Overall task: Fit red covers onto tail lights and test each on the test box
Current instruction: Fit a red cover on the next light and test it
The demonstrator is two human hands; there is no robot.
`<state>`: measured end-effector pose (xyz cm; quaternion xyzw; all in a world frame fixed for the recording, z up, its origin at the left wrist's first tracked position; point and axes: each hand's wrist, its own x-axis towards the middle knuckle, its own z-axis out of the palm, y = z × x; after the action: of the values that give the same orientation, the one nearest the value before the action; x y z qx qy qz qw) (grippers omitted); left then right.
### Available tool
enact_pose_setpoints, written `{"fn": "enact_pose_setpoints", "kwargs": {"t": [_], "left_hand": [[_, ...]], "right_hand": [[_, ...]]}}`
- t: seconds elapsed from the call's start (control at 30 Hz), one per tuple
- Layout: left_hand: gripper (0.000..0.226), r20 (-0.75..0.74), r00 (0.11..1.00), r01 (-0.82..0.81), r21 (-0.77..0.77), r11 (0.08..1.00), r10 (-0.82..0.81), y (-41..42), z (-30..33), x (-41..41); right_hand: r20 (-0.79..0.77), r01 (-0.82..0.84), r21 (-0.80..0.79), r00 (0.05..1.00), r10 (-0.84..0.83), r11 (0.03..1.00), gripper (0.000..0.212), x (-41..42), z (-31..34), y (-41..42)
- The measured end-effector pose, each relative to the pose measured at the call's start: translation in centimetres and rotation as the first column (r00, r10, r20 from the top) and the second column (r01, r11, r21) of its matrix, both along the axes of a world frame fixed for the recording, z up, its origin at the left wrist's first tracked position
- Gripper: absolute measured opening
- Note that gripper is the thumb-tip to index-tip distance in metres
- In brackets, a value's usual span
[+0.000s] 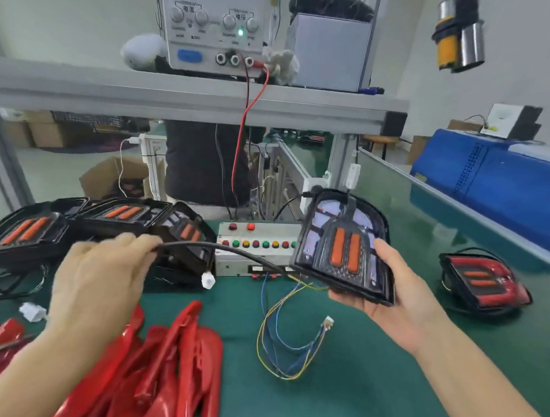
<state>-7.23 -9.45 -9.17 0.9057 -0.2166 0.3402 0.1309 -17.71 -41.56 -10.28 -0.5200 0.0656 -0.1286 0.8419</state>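
While red covers [170, 362] lie nearest on the table [371, 357], I see my left hand [101, 282] pinching the black cable [233, 250] and my right hand [399, 297] cradling an uncovered tail light [345, 244] before the test box [259, 249].

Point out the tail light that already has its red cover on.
The tail light lying alone on the green mat at far right: red cover fitted. The held one and those stacked left are bare.
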Motion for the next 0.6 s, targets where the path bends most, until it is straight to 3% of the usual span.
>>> {"fn": "enact_pose_setpoints", "kwargs": {"t": [0.07, 0.17, 0.27, 0.37, 0.6], "left_hand": [[0.022, 0.115, 0.990, 0.075, 0.010, 0.997, -0.076, -1.0, 0.6, 0.6], [0.028, 0.161, 0.966, 0.192, 0.088, 0.977, -0.204, -2.8, 0.1, 1.6], [0.032, 0.086, 0.961, 0.241, 0.193, 0.951, -0.261, -3.5, -1.4, 2.6], [0.030, -0.012, 0.955, 0.287, 0.291, 0.913, -0.296, -3.7, -3.0, 2.7], [0.027, -0.142, 0.956, 0.282, 0.199, 0.939, -0.257, -3.0, -4.3, 2.4]], "right_hand": [[-0.084, 0.008, -0.049, 0.996, -0.012, 0.999, 0.039, -0.2, -1.4, -0.5], [-0.215, 0.032, -0.061, 0.976, -0.044, 0.998, 0.030, -0.4, -3.5, -1.2], [-0.312, 0.084, -0.062, 0.945, -0.099, 0.995, 0.039, -0.6, -5.5, -2.4], [-0.393, 0.128, -0.027, 0.910, -0.129, 0.991, 0.029, -0.6, -6.4, -3.4], [-0.513, -0.008, -0.076, 0.858, -0.033, 0.997, 0.033, 0.7, -7.9, -2.0]]}}
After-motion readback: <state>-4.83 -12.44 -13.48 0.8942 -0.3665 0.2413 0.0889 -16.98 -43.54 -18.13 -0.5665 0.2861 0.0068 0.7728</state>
